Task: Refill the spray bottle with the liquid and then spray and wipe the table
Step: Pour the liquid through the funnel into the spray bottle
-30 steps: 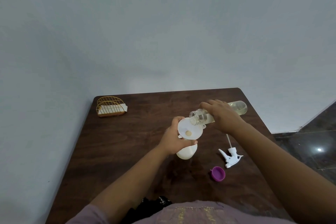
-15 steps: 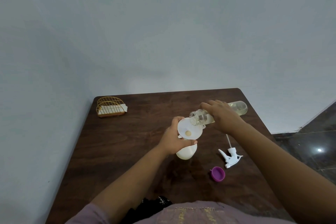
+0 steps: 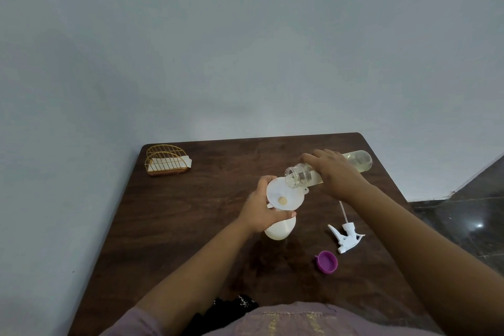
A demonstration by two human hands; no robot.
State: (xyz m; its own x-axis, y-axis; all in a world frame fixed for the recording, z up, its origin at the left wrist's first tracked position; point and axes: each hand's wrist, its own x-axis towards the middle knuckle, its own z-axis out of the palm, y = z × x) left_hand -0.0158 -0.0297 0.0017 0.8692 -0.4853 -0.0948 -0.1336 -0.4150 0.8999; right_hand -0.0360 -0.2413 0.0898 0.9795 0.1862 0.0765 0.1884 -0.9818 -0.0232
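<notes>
1. A gold wire napkin holder (image 3: 167, 159) with arched sides and white paper inside stands at the far left corner of the dark, wood-grained table (image 3: 191, 226).
2. The left hand (image 3: 259, 210) wraps its fingers around the neck of a squat, milky-white plastic spray bottle (image 3: 279, 229) that stands mid-table, steadying a round white plastic funnel (image 3: 285, 196) set in its mouth.
3. The right hand (image 3: 334, 174) grips a clear, cylindrical plastic bottle (image 3: 357, 161) of pale yellow liquid, tipped almost flat, its open threaded mouth over the funnel's rim.
4. A purple round cap (image 3: 327, 261) lies open side up on the table.
5. Just beyond it lies a white plastic trigger sprayer (image 3: 345, 236) with its thin dip tube.
</notes>
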